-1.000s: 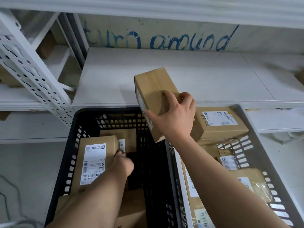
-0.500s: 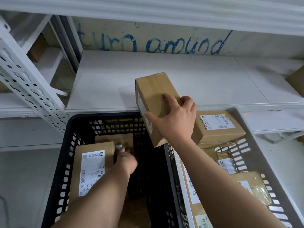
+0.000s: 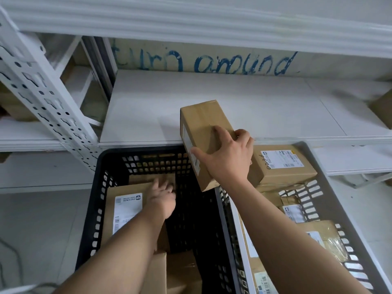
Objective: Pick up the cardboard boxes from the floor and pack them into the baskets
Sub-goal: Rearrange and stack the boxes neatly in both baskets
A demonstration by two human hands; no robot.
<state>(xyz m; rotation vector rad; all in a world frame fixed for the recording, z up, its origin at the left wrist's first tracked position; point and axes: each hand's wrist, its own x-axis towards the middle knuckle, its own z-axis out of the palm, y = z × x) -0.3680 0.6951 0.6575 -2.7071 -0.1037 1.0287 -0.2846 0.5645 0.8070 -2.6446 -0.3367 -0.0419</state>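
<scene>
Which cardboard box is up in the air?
The cardboard box gripped by the right hand, above the rim of the black basket. Boxes packed in it and in the grey basket lie down inside.

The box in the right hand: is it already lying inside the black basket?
No, the right hand grips the box in the air, above the rim of the black basket.

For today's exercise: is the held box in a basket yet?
Out: the right hand holds the box above the black basket's rim.
</scene>
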